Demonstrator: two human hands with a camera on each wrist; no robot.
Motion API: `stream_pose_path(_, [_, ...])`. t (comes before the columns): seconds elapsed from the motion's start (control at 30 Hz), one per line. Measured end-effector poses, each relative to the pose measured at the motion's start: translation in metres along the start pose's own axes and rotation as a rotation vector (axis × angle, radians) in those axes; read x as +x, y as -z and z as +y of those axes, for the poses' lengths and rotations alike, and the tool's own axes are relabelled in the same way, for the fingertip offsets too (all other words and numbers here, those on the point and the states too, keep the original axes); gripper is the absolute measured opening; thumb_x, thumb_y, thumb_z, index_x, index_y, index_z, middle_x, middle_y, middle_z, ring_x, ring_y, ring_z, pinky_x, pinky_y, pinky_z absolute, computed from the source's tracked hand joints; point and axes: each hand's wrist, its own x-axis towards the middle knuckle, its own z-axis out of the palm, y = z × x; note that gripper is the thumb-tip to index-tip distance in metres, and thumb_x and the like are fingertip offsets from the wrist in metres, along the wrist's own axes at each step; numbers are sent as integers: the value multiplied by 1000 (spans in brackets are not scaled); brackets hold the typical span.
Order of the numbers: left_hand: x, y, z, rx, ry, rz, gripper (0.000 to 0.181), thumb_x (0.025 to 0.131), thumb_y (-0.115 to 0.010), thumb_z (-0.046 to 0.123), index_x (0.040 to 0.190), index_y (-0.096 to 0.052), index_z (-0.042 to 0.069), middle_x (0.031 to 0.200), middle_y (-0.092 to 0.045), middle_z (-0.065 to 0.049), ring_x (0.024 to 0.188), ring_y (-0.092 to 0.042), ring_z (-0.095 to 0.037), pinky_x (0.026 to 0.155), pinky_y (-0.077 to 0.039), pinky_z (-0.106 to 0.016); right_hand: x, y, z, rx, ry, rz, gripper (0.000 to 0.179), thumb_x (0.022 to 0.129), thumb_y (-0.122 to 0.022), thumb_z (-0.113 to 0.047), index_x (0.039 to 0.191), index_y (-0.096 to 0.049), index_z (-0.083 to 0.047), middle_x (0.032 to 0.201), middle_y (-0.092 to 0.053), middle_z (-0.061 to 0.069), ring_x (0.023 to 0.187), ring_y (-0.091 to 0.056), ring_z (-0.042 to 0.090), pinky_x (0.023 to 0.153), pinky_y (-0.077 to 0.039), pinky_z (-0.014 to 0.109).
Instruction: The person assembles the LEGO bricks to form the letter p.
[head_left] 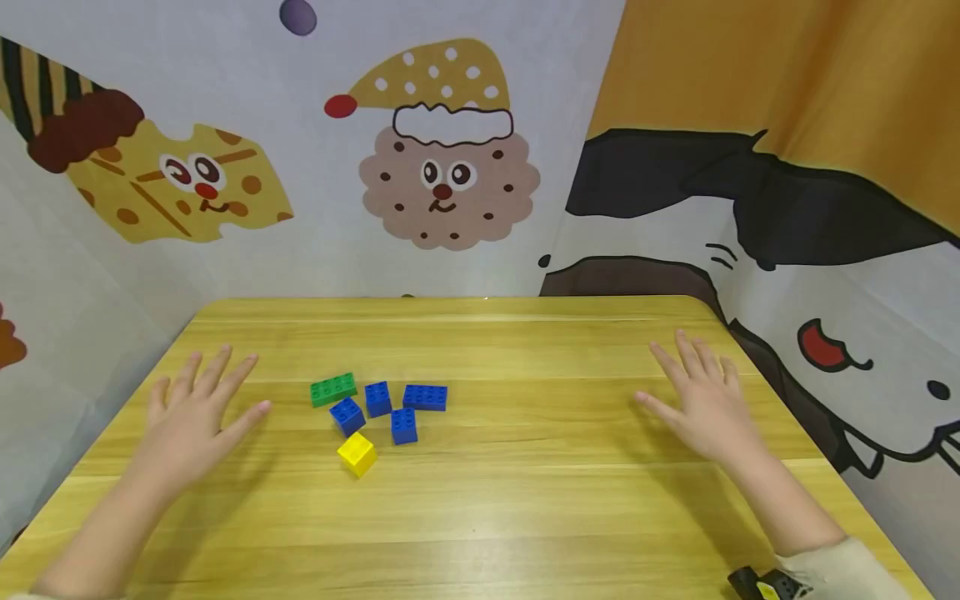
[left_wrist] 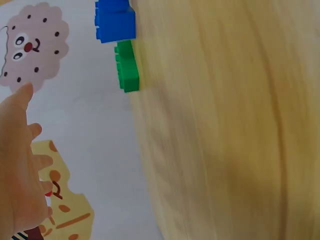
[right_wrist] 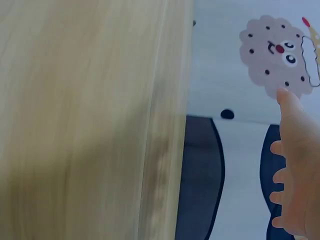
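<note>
My left hand [head_left: 191, 421] is held over the left side of the table with its fingers spread, holding nothing. To its right lie a long green building block [head_left: 333, 390], several blue building blocks [head_left: 378, 399] and a yellow building block [head_left: 357, 454]. The nearest to that hand is the green one, apart from the fingers. Over the table's right side my right hand [head_left: 708, 408] also spreads its fingers, far from the blocks and holding nothing. The left wrist view shows the green block [left_wrist: 128, 67] beside a blue block [left_wrist: 116, 24]. Only table and cloth appear around the right hand [right_wrist: 302, 165] in its wrist view.
The wooden table [head_left: 525, 500] has rounded far corners. Behind it and at both sides hangs a cloth [head_left: 285, 267] printed with cartoon figures. A small black device [head_left: 765, 583] sits at the right sleeve [head_left: 843, 571].
</note>
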Motion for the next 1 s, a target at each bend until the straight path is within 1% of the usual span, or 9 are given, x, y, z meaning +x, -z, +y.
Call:
stream_pose_path(0.17, [-3, -2, 14, -29, -20, 65, 72, 97, -50, 45, 155, -15, 21, 158, -8, -17, 141, 7, -41, 103, 11, -66, 1, -1, -17, 32, 24, 37, 77, 93, -54, -53, 153, -25, -14, 155, -13, 23, 141, -9, 42, 108, 1, 60])
stream_pose_path(0.33, [-6, -9, 28, -85, -56, 125, 70, 95, -54, 43, 153, -23, 17, 156, -15, -18, 141, -2, -43, 104, 4, -67, 3, -5, -34, 75, 47, 85, 75, 91, -58, -50, 150, -31, -12, 154, -17, 22, 140, -14, 41, 109, -7, 59])
stream_pose_path(0.57, [-10, -21, 45, -176, -99, 198, 68, 93, -60, 36, 150, -31, 14, 154, -21, -19, 138, -13, -46, 104, 0, -66, 4, -12, -56, 186, 75, 168, 70, 91, -60, -46, 147, -37, -11, 153, -24, 21, 135, -24, 45, 107, -15, 61])
stream_pose_path(0.7, [-10, -26, 53, -240, -103, 230, 67, 90, -64, 33, 148, -36, 13, 151, -28, -20, 136, -19, -48, 104, -1, -68, 5, -17, -69, 249, 88, 201, 67, 91, -62, -42, 146, -38, -11, 152, -27, 18, 133, -27, 45, 103, -19, 64])
stream_pose_path(0.8, [-11, -29, 59, -292, -98, 252, 66, 87, -68, 31, 144, -41, 10, 148, -33, -21, 133, -23, -49, 102, -4, -70, 6, -21, -81, 301, 95, 214, 66, 91, -64, -38, 146, -39, -12, 151, -30, 17, 132, -29, 44, 101, -21, 65])
stream_pose_path(1.0, [-12, -39, 68, -393, -100, 282, 65, 82, -74, 24, 138, -47, 4, 141, -41, -22, 127, -30, -50, 101, -9, -71, 10, -29, -106, 418, 104, 218, 66, 89, -67, -35, 145, -41, -13, 149, -34, 13, 133, -31, 38, 101, -23, 65])
